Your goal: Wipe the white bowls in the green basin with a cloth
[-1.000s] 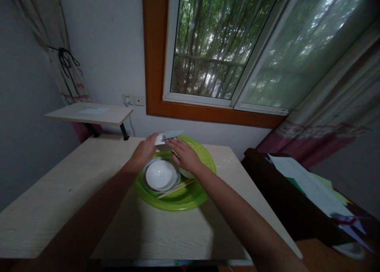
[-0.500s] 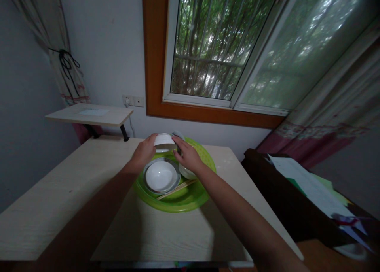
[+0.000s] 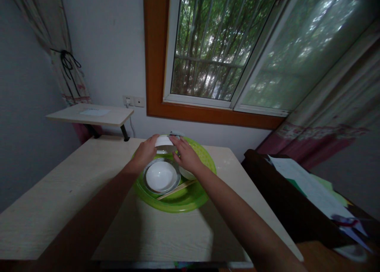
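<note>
In the head view, my left hand (image 3: 146, 150) grips the left side of a white bowl (image 3: 164, 140), which is tilted on its side above the far part of a green basin (image 3: 175, 207). My right hand (image 3: 185, 155) is at the bowl's right side, fingers bent over a grey cloth (image 3: 177, 134) that mostly hides behind them. Below my hands, another white bowl (image 3: 161, 176) sits on a grey-rimmed plate (image 3: 148, 186) inside the basin. A further pale bowl (image 3: 186, 174) is partly covered by my right hand. Wooden chopsticks (image 3: 176, 189) lie beside the plate.
The basin stands on a light wooden table (image 3: 175, 236). A small raised shelf (image 3: 109, 116) is at the table's back left, near wall sockets (image 3: 133, 101). A window (image 3: 213, 46) is ahead. At right, dark furniture (image 3: 276, 193) carries papers (image 3: 308, 185).
The white bowl in my left hand has tipped slightly. My right hand has shifted a little left along it, and the grey cloth shows differently behind the fingers.
</note>
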